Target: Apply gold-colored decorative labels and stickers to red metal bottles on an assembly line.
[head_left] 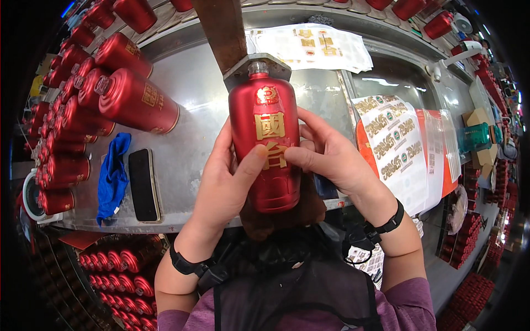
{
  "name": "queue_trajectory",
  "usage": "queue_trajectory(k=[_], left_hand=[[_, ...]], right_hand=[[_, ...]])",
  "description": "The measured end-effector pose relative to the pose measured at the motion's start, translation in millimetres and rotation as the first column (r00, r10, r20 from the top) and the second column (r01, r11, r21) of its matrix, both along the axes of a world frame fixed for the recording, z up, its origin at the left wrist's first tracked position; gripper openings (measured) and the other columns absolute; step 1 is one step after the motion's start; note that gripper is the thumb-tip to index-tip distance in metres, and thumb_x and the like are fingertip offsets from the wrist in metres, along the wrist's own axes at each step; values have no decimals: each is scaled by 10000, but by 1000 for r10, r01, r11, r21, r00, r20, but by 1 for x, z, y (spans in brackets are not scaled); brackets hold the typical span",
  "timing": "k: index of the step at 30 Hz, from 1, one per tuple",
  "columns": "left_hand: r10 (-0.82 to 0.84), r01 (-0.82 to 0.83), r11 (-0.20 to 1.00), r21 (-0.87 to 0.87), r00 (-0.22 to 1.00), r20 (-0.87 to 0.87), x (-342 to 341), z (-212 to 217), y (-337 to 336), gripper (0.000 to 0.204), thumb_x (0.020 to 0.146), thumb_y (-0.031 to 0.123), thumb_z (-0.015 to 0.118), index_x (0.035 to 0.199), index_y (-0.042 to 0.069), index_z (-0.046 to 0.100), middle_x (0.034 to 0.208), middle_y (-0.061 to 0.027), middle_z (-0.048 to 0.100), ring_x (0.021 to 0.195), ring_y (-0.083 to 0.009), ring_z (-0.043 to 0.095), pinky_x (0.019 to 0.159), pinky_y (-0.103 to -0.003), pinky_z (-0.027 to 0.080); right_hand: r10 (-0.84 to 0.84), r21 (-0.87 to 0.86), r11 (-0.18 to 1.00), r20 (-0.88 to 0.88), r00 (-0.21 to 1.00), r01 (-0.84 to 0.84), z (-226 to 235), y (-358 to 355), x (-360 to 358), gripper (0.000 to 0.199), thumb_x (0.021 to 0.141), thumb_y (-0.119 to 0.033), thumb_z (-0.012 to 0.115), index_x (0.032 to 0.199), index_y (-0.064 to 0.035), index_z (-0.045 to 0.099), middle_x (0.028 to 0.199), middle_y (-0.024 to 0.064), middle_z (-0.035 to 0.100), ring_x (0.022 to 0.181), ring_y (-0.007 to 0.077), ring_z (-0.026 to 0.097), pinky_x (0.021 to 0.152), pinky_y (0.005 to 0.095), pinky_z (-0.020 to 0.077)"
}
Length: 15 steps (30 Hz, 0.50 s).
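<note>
A red bottle [264, 190] with gold characters and a gold emblem lies between my two hands, its clear neck pointing away from me against a metal plate [234, 73]. My left hand [229, 174] grips the bottle's left side, with the thumb on the lower gold character. From the right, my right hand [328, 154] holds it, thumb pressed on the same character and fingers curled along the side. The fingers' undersides are hidden by the bottle. Near my left hand lie a dark phone [144, 185] and a crumpled blue cloth [114, 176].
Many red bottles [138, 102] stand at the left of the metal table [190, 71]. Sheets of gold stickers [345, 49] lie at the back, and label sheets [395, 143] rest on an orange sheet at the right. A brown post [218, 27] rises behind the bottle.
</note>
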<state>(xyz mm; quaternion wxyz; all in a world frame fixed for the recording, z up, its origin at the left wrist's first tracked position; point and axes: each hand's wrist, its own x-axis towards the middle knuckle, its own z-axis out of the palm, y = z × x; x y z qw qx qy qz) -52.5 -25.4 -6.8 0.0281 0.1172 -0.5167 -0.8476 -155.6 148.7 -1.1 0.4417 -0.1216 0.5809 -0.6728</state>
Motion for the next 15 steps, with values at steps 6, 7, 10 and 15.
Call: queue_trajectory(k=[6,7,10,15], left_hand=[[-12,11,999,-32,1000,-6,0,-1,3,699,962,77,660,1531,-3,261,1399,-121,518,1265,-175,535,1060,-336,455],[-16,15,999,-32,1000,-6,0,-1,3,699,962,77,660,1531,-3,261,1399,-121,518,1265,-175,535,1060,-336,455],[-6,5,998,-64,1000,-9,1,-4,2,677,976,94,643,1530,-5,267,1403,-125,516,1263,-175,535,1061,-342,453],[13,-15,996,88,1000,28,1,-1,-2,631,1002,127,606,1528,-5,282,1410,-127,515,1261,-179,536,1069,-350,444]], right_hand=[[-42,-47,998,-71,997,39,-14,0,1,897,844,-177,814,1545,8,285,1315,132,578,695,-23,464,647,170,424],[-46,-47,998,-70,996,43,-11,0,1,897,844,-177,814,1545,8,285,1315,132,578,695,-23,464,647,170,424],[-6,16,1000,2,1000,6,-3,-1,0,803,886,-4,717,1553,-25,272,1431,112,511,1265,162,545,1067,319,443],[-6,6,1000,102,995,5,13,-1,-2,801,887,-44,733,1552,-28,287,1375,106,552,1227,143,559,1046,304,448]])
